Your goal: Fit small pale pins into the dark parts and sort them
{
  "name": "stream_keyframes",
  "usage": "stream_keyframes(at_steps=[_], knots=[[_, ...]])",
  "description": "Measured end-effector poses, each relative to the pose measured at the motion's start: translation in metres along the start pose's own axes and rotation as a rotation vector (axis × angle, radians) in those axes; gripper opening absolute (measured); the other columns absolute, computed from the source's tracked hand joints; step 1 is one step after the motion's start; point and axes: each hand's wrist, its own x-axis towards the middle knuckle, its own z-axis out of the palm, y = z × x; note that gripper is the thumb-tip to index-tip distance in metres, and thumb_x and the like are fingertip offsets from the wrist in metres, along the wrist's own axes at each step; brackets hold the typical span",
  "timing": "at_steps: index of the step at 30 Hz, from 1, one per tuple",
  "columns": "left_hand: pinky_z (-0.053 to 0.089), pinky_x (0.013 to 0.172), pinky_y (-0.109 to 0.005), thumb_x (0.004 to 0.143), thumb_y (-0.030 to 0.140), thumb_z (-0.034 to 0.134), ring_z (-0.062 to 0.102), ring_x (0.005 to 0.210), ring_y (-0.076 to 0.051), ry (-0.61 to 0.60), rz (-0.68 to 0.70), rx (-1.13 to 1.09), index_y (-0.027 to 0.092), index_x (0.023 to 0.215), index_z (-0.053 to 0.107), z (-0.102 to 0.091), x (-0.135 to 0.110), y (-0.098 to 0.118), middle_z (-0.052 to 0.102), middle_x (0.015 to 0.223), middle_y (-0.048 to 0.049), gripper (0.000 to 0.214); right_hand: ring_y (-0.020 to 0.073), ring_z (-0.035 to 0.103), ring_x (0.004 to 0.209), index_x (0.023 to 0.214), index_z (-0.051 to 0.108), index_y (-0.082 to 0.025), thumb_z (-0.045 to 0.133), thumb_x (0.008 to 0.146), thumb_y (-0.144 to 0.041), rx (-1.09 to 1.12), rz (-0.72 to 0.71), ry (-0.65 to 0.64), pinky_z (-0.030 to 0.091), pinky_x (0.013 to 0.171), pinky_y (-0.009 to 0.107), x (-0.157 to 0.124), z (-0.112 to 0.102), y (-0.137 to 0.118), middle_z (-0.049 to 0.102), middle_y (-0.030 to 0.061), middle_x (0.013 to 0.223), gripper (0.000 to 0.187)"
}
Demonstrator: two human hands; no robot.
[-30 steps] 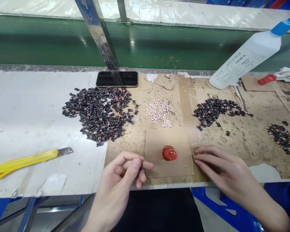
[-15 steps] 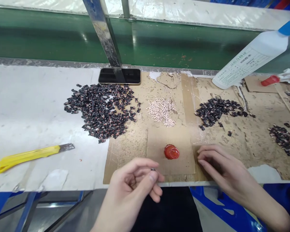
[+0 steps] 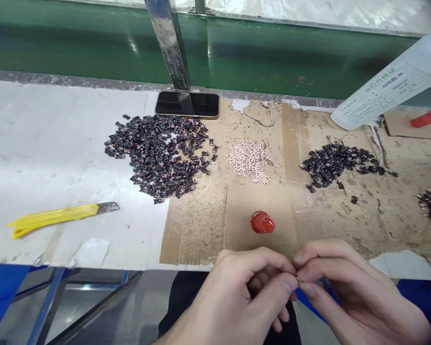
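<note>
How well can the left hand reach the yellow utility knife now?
Likely yes, once freed: the left hand is pinching something small with the right hand, but the yellow utility knife lies on the white bench top to its left, with the dark pile of small pieces farther up.

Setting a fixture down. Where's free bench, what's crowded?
Free: white bench top between the yellow utility knife and large dark pile; cardboard right of the red blob, above the right hand. Crowded: the row from that pile through pale granules to the second dark pile.
</note>
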Motion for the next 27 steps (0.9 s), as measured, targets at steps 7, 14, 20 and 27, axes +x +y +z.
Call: stream_keyframes(at_steps=[7, 14, 20, 27], knots=[[0.048, 0.047, -0.018, 0.097, 0.034, 0.060, 0.056, 0.046, -0.009, 0.025, -0.005, 0.037, 0.016, 0.083, 0.074, -0.005, -0.002, 0.003, 0.064, 0.063, -0.0012, 0.026, 0.0116, 0.074, 0.084, 0.100, 0.067, -0.023, 0.068, 0.092, -0.008, 0.178, 0.087, -0.013, 0.062, 0.076, 0.014, 0.007, 0.004, -0.002, 0.070, 0.0021, 0.098, 0.017], [0.054, 0.054, -0.017, 0.093, 0.027, 0.069, 0.065, 0.050, -0.010, 0.053, 0.054, -0.057, 0.017, 0.090, 0.076, -0.009, 0.000, -0.001, 0.069, 0.061, 0.0004, 0.012, 0.0108, 0.071, 0.087, 0.100, 0.065, -0.024, 0.064, 0.093, -0.008, 0.197, 0.129, 0.013, 0.060, 0.077, 0.013, 0.006, 0.015, -0.001, 0.066, 0.0025, 0.099, 0.017], [0.062, 0.070, -0.022, 0.091, 0.021, 0.071, 0.079, 0.074, -0.016, 0.111, 0.041, -0.187, 0.019, 0.102, 0.072, -0.012, 0.000, -0.006, 0.081, 0.085, -0.0042, 0.011, 0.0119, 0.064, 0.102, 0.098, 0.063, -0.025, 0.061, 0.097, -0.010, 0.133, 0.207, 0.141, 0.055, 0.087, 0.015, 0.006, 0.018, 0.009, 0.062, 0.0031, 0.105, 0.015], [0.058, 0.070, -0.018, 0.096, 0.021, 0.066, 0.076, 0.075, -0.012, 0.251, 0.096, -0.102, 0.020, 0.096, 0.069, -0.021, -0.008, -0.010, 0.082, 0.093, -0.0027, 0.003, 0.0143, 0.062, 0.112, 0.102, 0.067, -0.024, 0.065, 0.096, -0.011, -0.094, 0.188, 0.172, 0.048, 0.099, 0.024, 0.009, 0.026, 0.024, 0.062, 0.0041, 0.117, 0.014]])
